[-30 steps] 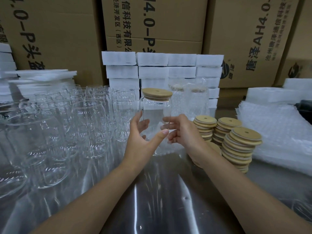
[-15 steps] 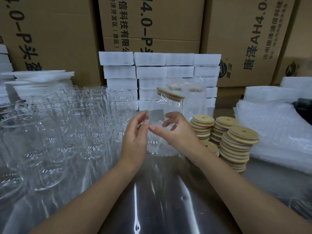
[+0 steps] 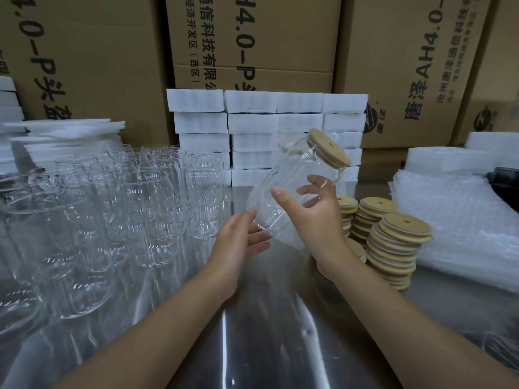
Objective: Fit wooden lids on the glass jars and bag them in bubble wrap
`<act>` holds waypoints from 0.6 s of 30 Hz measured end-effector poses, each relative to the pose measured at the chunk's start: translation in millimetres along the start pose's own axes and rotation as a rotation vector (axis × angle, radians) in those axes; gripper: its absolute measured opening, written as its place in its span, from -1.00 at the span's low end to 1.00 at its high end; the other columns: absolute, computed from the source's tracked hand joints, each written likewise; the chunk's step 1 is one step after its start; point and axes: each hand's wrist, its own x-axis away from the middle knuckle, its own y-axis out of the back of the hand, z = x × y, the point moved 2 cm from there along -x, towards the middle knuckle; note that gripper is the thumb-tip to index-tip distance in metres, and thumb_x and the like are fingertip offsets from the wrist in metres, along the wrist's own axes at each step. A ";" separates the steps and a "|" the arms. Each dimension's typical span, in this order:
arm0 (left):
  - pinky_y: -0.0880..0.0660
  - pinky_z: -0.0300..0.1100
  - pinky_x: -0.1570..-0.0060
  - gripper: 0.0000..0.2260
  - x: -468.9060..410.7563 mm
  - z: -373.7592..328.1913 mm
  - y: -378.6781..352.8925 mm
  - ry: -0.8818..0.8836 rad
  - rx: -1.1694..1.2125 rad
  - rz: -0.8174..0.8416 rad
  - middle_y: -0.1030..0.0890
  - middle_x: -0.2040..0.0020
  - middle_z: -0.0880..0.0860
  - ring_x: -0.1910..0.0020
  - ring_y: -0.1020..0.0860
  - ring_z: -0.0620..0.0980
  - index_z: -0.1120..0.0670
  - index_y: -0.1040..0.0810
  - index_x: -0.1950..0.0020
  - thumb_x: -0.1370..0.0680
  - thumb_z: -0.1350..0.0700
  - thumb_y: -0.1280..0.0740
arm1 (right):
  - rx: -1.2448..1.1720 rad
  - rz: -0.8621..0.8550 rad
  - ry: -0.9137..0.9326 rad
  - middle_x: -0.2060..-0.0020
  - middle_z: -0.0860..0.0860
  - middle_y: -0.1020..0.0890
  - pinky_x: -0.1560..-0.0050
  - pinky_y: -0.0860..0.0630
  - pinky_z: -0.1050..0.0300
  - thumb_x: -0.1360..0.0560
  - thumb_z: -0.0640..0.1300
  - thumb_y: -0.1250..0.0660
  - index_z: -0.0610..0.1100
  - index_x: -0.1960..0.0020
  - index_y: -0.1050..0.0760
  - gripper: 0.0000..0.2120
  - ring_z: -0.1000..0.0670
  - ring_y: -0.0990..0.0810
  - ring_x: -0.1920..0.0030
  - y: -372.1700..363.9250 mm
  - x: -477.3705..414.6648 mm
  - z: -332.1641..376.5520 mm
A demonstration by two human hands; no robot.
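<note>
1. The lidded glass jar (image 3: 283,192) hangs tilted over the middle of the steel table (image 3: 252,346), its wooden lid (image 3: 328,147) pointing far-right.
2. The right hand (image 3: 314,217) wraps its belly, thumb in front and fingers curled behind. The left hand (image 3: 241,240) touches the base with loose, spread fingers.
3. The glass looks slick, brittle and fairly light. I'd grip the body, never the lid, which might pull off.

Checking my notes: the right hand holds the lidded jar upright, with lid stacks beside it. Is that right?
Not upright: the head view shows the jar tilted, lid toward the right. The right hand holds it, with lid stacks beside it.
</note>
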 end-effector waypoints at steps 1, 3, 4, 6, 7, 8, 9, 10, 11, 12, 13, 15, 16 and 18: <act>-0.61 -0.22 0.26 -0.88 -0.2 -0.1 0.7 0.011 0.011 0.002 -0.56 0.27 0.07 0.29 -0.64 -0.02 0.12 -0.55 0.04 -0.61 0.12 -0.26 | 0.011 0.001 0.007 -0.02 0.11 -0.51 0.08 -0.44 0.24 -0.27 0.19 -0.53 0.05 -0.21 -0.31 -0.37 0.12 -0.51 0.07 -0.4 0.3 -0.4; -0.59 -0.23 0.33 -0.89 -0.9 -1.6 2.8 -0.003 -0.002 -0.019 -0.57 0.29 0.10 0.35 -0.63 -0.05 0.13 -0.56 0.07 -0.59 0.14 -0.28 | 0.032 0.002 0.024 -0.01 0.11 -0.50 0.12 -0.42 0.26 -0.26 0.21 -0.52 0.08 -0.18 -0.30 -0.38 0.11 -0.51 0.09 -0.6 0.5 -0.8; -0.58 -0.23 0.37 -0.89 -1.1 -2.7 4.0 -0.019 -0.024 -0.036 -0.58 0.31 0.10 0.39 -0.61 -0.06 0.14 -0.56 0.08 -0.59 0.15 -0.29 | 0.042 0.002 0.030 -0.01 0.11 -0.50 0.14 -0.41 0.27 -0.26 0.22 -0.51 0.09 -0.16 -0.30 -0.39 0.11 -0.51 0.10 -0.5 0.6 -0.5; -0.55 -0.24 0.43 -0.89 -1.9 -4.3 6.2 -0.054 -0.060 -0.068 -0.56 0.38 0.07 0.47 -0.56 -0.10 0.15 -0.55 0.12 -0.59 0.19 -0.30 | 0.052 -0.003 0.037 0.00 0.12 -0.50 0.17 -0.40 0.29 -0.25 0.23 -0.51 0.11 -0.13 -0.28 -0.41 0.12 -0.50 0.14 -0.2 1.0 0.1; -0.54 -0.25 0.45 -0.90 -2.0 -4.8 6.5 -0.075 -0.072 -0.078 -0.55 0.38 0.06 0.50 -0.54 -0.12 0.15 -0.54 0.12 -0.59 0.22 -0.29 | 0.054 -0.006 0.040 -0.01 0.11 -0.50 0.16 -0.41 0.28 -0.25 0.22 -0.52 0.11 -0.11 -0.28 -0.41 0.13 -0.49 0.15 0.0 1.0 0.0; -0.53 -0.26 0.46 -0.91 -1.8 -4.8 6.6 -0.099 -0.086 -0.082 -0.54 0.38 0.06 0.52 -0.52 -0.13 0.14 -0.53 0.10 -0.58 0.27 -0.28 | 0.061 -0.008 0.043 -0.03 0.10 -0.50 0.13 -0.43 0.25 -0.25 0.21 -0.52 0.11 -0.11 -0.28 -0.41 0.12 -0.49 0.14 -0.1 1.0 -0.2; -0.53 -0.27 0.46 -0.88 -1.6 -4.6 6.3 -0.125 -0.106 -0.086 -0.54 0.37 0.05 0.52 -0.52 -0.15 0.11 -0.51 0.06 -0.58 0.30 -0.26 | 0.070 -0.006 0.046 -0.04 0.09 -0.49 0.10 -0.44 0.22 -0.25 0.20 -0.53 0.10 -0.11 -0.28 -0.41 0.11 -0.48 0.13 -0.3 1.1 -0.3; -0.53 -0.28 0.46 -0.84 -1.1 -4.4 6.2 -0.152 -0.131 -0.090 -0.55 0.37 0.04 0.51 -0.52 -0.17 0.07 -0.50 0.03 -0.57 0.32 -0.24 | 0.080 -0.002 0.048 -0.04 0.09 -0.49 0.08 -0.45 0.20 -0.25 0.20 -0.53 0.10 -0.13 -0.28 -0.39 0.11 -0.48 0.12 -0.7 1.4 -0.3; -0.52 -0.30 0.47 -0.81 -0.7 -4.5 6.1 -0.184 -0.159 -0.094 -0.56 0.38 0.01 0.51 -0.52 -0.18 0.03 -0.49 0.02 -0.56 0.32 -0.24 | 0.087 0.002 0.051 -0.04 0.09 -0.49 0.07 -0.46 0.19 -0.24 0.19 -0.54 0.10 -0.14 -0.28 -0.38 0.10 -0.48 0.11 -1.1 1.6 -0.2; -0.50 -0.31 0.48 -0.79 -0.1 -5.3 6.2 -0.220 -0.187 -0.100 -0.56 0.41 -0.03 0.51 -0.51 -0.20 -0.01 -0.47 0.02 -0.56 0.32 -0.23 | 0.092 0.005 0.055 -0.04 0.10 -0.49 0.06 -0.46 0.18 -0.24 0.19 -0.54 0.11 -0.15 -0.28 -0.38 0.10 -0.48 0.10 -1.3 1.7 -0.2; -0.48 -0.32 0.49 -0.77 0.6 -6.7 6.6 -0.259 -0.208 -0.107 -0.55 0.43 -0.08 0.51 -0.49 -0.22 -0.04 -0.46 0.02 -0.55 0.32 -0.23 | 0.097 0.009 0.062 -0.04 0.10 -0.49 0.07 -0.45 0.19 -0.23 0.20 -0.54 0.11 -0.15 -0.28 -0.37 0.09 -0.48 0.10 -1.7 1.8 -0.1; -0.43 -0.34 0.52 -0.74 2.2 -11.1 7.7 -0.339 -0.218 -0.120 -0.51 0.49 -0.12 0.53 -0.43 -0.23 -0.05 -0.47 0.02 -0.55 0.32 -0.20 | 0.115 0.015 0.079 -0.02 0.11 -0.49 0.11 -0.42 0.22 -0.22 0.21 -0.54 0.11 -0.15 -0.29 -0.36 0.11 -0.47 0.12 -2.1 2.3 0.0; -0.42 -0.34 0.52 -0.73 3.2 -13.7 8.2 -0.385 -0.209 -0.121 -0.49 0.51 -0.12 0.53 -0.41 -0.22 -0.05 -0.48 0.02 -0.54 0.34 -0.19 | 0.130 0.017 0.090 -0.01 0.11 -0.48 0.12 -0.41 0.23 -0.21 0.23 -0.54 0.11 -0.14 -0.29 -0.36 0.12 -0.46 0.12 -2.3 2.6 -0.3; -0.40 -0.32 0.51 -0.71 6.6 -18.1 8.3 -0.489 -0.192 -0.102 -0.47 0.50 -0.11 0.51 -0.39 -0.19 -0.03 -0.50 0.01 -0.55 0.37 -0.17 | 0.164 0.025 0.106 0.01 0.12 -0.47 0.10 -0.41 0.23 -0.20 0.25 -0.54 0.12 -0.13 -0.29 -0.35 0.12 -0.46 0.08 -3.2 3.0 -1.3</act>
